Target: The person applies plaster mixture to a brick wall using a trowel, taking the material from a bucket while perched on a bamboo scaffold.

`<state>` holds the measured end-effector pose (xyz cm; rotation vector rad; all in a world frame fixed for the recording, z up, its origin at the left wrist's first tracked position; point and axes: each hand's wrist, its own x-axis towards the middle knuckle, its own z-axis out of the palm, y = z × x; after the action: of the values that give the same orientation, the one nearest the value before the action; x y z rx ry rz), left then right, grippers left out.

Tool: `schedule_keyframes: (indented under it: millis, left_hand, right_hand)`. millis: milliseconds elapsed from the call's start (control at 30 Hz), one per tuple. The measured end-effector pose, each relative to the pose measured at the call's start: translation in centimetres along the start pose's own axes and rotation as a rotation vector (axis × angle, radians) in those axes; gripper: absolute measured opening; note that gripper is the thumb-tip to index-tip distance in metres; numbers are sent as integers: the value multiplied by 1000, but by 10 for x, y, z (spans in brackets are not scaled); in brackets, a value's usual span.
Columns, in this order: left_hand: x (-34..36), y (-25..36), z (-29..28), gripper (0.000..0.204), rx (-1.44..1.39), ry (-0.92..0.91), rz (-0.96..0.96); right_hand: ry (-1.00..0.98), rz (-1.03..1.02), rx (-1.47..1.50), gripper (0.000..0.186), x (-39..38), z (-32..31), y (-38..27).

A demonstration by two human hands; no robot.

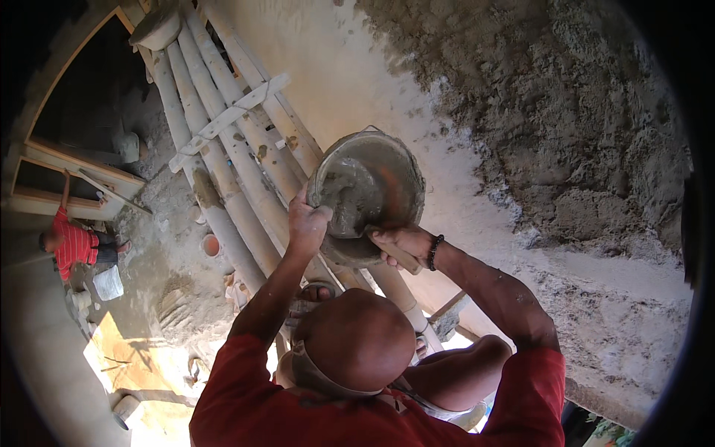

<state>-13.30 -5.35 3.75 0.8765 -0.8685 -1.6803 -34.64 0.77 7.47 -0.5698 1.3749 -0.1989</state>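
Left hand: the left hand (pixel 307 223) is closed on the left rim of the pan (pixel 366 188), fingers curled over the edge, thumb side toward the pan's inside.
Right hand: the right hand (pixel 398 244) is wrapped shut around a wooden handle (pixel 400 256) at the pan's lower edge; what is at the handle's working end cannot be made out. A dark bead bracelet (pixel 434 252) sits at the wrist.
Pan: round and metal, raised above head height and tilted so that its inside faces the camera, close against the wall (pixel 350 82).
Contents: wet grey mortar (pixel 351 200) coats the pan's left half; a reddish patch of bare metal shows on the right.
Wall: smooth and pale on the left; rough grey plaster (pixel 566 112) covers the upper right.
Scaffold: bamboo poles (pixel 223 149) with a pale cross plank (pixel 227 119) run beneath the pan.
Below: a person in a red shirt (pixel 73 246) stands on the ground far down at left, beside a white bucket (pixel 109 283).
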Motion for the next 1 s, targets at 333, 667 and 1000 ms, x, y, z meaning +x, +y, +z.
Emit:
schedule_keyframes:
  millis: [333,667,1000]
  left_hand:
    - [6,1,-6,65,103,-4,-7]
    - [20,5,-1,63,169,43,-91]
    - [23,7,-8,66,70,-1,-98]
  right_hand:
    - [439,-508,-1164,31,-35,-25,-15]
    - [525,-375,-1671,45,-26,-1,-4]
    - [488,-330,-1716,25,-25,-20,-45]
